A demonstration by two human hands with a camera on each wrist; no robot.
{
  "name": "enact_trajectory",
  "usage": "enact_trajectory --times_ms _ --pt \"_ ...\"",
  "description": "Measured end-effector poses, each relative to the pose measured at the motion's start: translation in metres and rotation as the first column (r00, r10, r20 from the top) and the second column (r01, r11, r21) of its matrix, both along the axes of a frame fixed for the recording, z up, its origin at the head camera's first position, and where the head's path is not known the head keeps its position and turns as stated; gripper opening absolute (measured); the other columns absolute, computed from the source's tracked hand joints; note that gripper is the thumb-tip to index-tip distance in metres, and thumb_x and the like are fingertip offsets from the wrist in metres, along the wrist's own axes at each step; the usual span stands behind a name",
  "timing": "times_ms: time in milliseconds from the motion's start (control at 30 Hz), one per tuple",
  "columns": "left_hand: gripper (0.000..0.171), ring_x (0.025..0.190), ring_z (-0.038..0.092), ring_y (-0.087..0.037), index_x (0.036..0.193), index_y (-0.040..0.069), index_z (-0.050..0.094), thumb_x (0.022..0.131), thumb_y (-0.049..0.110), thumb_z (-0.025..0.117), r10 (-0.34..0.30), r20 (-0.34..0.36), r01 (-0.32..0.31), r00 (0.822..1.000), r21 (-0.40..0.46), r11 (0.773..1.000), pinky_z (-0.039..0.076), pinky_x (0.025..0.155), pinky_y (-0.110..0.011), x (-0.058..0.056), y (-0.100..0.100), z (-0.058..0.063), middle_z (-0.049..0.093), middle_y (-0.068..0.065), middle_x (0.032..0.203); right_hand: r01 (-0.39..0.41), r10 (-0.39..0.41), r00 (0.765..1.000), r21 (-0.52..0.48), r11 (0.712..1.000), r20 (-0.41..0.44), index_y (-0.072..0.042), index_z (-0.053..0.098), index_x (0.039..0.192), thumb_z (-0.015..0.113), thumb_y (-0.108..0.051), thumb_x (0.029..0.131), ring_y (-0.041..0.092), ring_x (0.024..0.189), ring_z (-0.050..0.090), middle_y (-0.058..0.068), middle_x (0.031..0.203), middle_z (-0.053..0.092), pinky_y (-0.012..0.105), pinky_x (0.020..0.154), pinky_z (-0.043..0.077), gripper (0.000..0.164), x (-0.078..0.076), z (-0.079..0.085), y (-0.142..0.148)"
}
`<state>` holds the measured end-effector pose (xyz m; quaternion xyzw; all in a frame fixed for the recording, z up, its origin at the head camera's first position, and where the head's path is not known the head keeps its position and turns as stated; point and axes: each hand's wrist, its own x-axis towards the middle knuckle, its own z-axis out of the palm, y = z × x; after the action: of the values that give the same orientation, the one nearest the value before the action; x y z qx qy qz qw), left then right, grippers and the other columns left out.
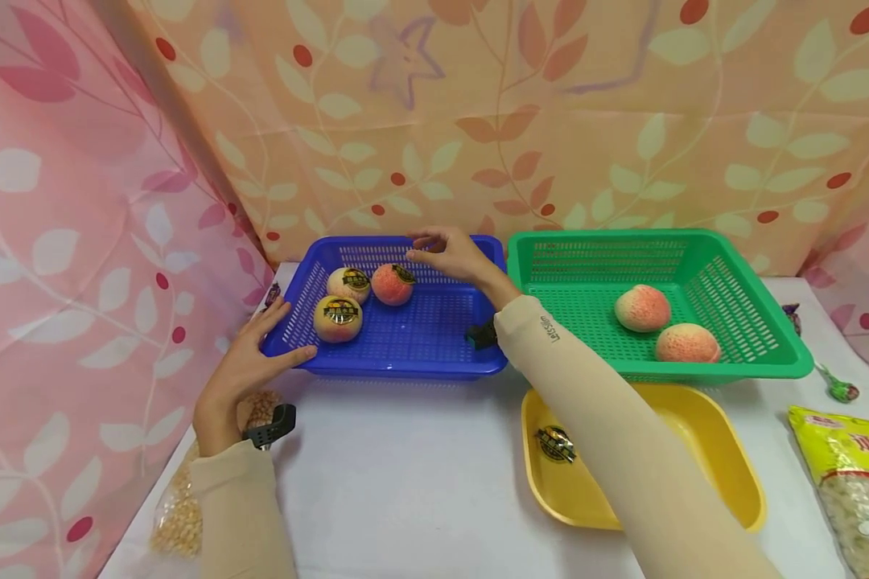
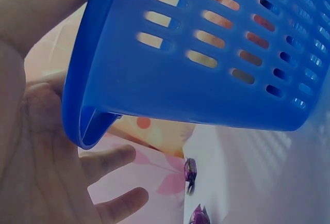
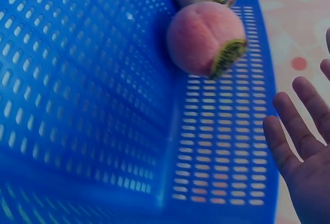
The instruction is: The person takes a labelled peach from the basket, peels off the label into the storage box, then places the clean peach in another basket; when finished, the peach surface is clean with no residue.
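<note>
My left hand (image 1: 240, 363) is at the near left corner of a blue plastic basket (image 1: 405, 368), fingers spread and thumb over the rim. In the left wrist view the palm lies close against the basket's rim (image 2: 73, 95); contact is hard to tell. Over the basket's far right part hovers my right hand (image 1: 452, 256), fingers loosely extended, holding nothing. Left in the basket sit three peaches: a pink one (image 1: 392, 286), a pale one (image 1: 339, 281) and a yellowish one (image 1: 337, 323), each with a black-and-gold label. The right wrist view shows the pink peach (image 3: 203, 35) apart from the fingers (image 3: 289, 113).
A green basket (image 1: 695, 371) on the right holds two peaches (image 1: 643, 309). Before it stands a yellow tray (image 1: 539, 482) with a black-and-gold label (image 1: 554, 444), partly under my right forearm. Bags of kernels (image 1: 181, 515) and pale pieces (image 1: 858, 490) flank the table, plus a lollipop (image 1: 842, 392).
</note>
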<state>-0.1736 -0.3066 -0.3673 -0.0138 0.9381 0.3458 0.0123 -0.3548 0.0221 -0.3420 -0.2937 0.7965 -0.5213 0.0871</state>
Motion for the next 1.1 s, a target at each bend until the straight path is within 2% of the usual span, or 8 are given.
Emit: enact_trajectory --times_ms 167,300,433,533,733,967,1100 --pt "0.100 0.159 0.001 -0.043 0.164 0.027 0.018 0.087 0.053 0.075 0.003 0.015 -0.003 1.000 0.007 1.000 0.017 0.115 -0.078 0.000 0.001 0.000 0.003 0.005 0.174 -0.035 0.031 0.999 0.080 0.996 0.041 -0.008 0.055 0.146 0.069 -0.024 0.098 0.035 0.130 0.058 0.019 0.147 0.056 0.046 0.105 0.052 0.053 -0.004 -0.014 -0.013" --pt "0.098 0.159 0.004 -0.043 0.164 0.025 0.019 0.088 0.049 0.076 -0.016 0.004 0.016 1.000 0.040 0.999 0.019 0.118 -0.074 -0.002 0.000 0.001 0.004 0.006 0.174 -0.024 0.019 0.999 0.110 0.994 0.048 -0.008 0.053 0.148 0.071 -0.022 0.096 0.036 0.135 0.054 0.017 0.150 0.054 0.046 0.109 0.049 0.056 -0.006 -0.020 -0.021" --pt "0.097 0.158 0.006 -0.043 0.164 0.023 0.018 0.089 0.045 0.076 -0.024 0.005 0.023 1.000 0.062 0.998 0.021 0.119 -0.072 -0.001 -0.002 0.001 0.003 0.006 0.174 0.000 -0.005 0.999 0.132 0.991 0.036 -0.008 0.052 0.148 0.072 -0.018 0.095 0.035 0.137 0.052 0.016 0.151 0.053 0.046 0.110 0.047 0.058 -0.007 -0.024 -0.030" --pt "0.098 0.158 0.008 -0.044 0.164 0.024 0.017 0.089 0.048 0.076 -0.019 0.018 0.018 1.000 0.047 0.999 0.022 0.118 -0.072 0.000 -0.002 0.001 0.003 0.005 0.174 0.004 -0.009 1.000 0.164 0.986 0.026 -0.009 0.050 0.150 0.071 -0.017 0.096 0.034 0.139 0.050 0.015 0.153 0.051 0.045 0.111 0.047 0.059 -0.006 -0.030 -0.038" --pt "0.099 0.158 0.008 -0.043 0.165 0.025 0.017 0.089 0.050 0.075 -0.009 0.022 0.008 1.000 0.049 0.999 0.022 0.117 -0.073 0.000 -0.001 0.000 0.003 0.007 0.174 -0.010 0.010 1.000 0.202 0.979 0.003 -0.007 0.046 0.153 0.071 -0.014 0.095 0.030 0.147 0.041 0.013 0.158 0.046 0.042 0.121 0.036 0.064 -0.005 -0.040 -0.049" --pt "0.099 0.159 0.008 -0.042 0.164 0.027 0.017 0.088 0.050 0.076 -0.007 0.033 0.005 0.999 0.058 0.998 0.021 0.118 -0.072 -0.002 0.000 0.000 0.003 0.010 0.173 0.023 -0.026 1.000 0.315 0.949 0.004 -0.016 0.044 0.154 0.078 -0.018 0.090 0.031 0.136 0.037 0.013 0.151 0.046 0.047 0.120 0.033 0.072 -0.007 -0.046 -0.048" --pt "0.100 0.159 0.008 -0.041 0.164 0.028 0.016 0.088 0.050 0.076 -0.006 0.042 0.004 0.999 0.061 0.998 0.020 0.118 -0.072 -0.002 0.000 0.001 0.002 0.011 0.173 0.032 -0.039 0.999 0.327 0.944 0.015 -0.021 0.048 0.149 0.080 -0.018 0.088 0.031 0.136 0.035 0.013 0.150 0.044 0.050 0.119 0.033 0.069 -0.005 -0.047 -0.048"
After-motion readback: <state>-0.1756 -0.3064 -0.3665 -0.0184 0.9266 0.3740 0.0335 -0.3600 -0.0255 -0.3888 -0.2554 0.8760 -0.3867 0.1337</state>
